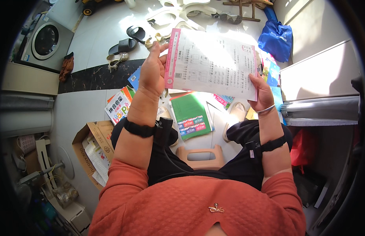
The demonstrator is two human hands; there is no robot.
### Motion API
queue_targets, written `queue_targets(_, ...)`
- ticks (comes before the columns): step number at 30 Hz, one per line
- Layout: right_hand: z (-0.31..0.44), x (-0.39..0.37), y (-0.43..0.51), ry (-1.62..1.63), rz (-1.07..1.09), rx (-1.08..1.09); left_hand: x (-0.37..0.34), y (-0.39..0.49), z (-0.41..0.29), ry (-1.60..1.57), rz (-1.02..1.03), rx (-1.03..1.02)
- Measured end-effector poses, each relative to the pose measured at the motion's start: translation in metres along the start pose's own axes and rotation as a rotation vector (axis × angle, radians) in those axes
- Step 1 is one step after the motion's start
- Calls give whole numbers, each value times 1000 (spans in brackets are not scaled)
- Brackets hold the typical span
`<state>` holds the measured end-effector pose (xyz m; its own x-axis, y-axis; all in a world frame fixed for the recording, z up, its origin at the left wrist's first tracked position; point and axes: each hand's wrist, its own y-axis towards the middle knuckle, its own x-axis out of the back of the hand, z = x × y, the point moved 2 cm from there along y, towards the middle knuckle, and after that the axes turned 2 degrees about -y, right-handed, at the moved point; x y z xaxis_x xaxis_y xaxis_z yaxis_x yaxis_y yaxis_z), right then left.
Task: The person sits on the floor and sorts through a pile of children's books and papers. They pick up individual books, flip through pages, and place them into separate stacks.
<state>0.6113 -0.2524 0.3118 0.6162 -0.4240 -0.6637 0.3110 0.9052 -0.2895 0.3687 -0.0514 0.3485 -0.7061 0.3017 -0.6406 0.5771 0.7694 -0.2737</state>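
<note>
A printed paper worksheet (212, 65) with pink borders is held up in front of me between both hands. My left hand (154, 69) grips its left edge, with the fingers partly behind the sheet. At the lower right corner my right hand (261, 93) pinches the paper with the thumb on the near face; a bracelet is on that wrist. Bright sunlight washes out the sheet's upper part. Below it, a green booklet (188, 112) with colourful labels lies on a stack of papers on the floor between my feet.
An open cardboard box (95, 131) holding papers stands at left, beside colourful books (119, 107). More books (271, 70) lie at right near a blue bag (276, 38). Black slippers (122, 46) and a white chair base (182, 13) are ahead. A plastic stool (200, 150) is beneath me.
</note>
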Motion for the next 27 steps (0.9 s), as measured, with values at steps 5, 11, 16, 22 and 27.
queue_targets(5,-7,8,1,-109,-64,34,-2,1,-2,67,53,-73)
queue_targets(11,-35,8,1,-382,-123,-186,3,-4,-16,339,165,-191)
queue_targets(16,-62,-16,-8,-354,84,-490,8,3,-27,527,227,-131)
queue_targets(22,-60,-26,-17,-273,181,-403,16,-1,-35,566,185,-156)
queue_targets(27,-57,-28,-23,-317,256,-438,20,3,-40,624,205,-111)
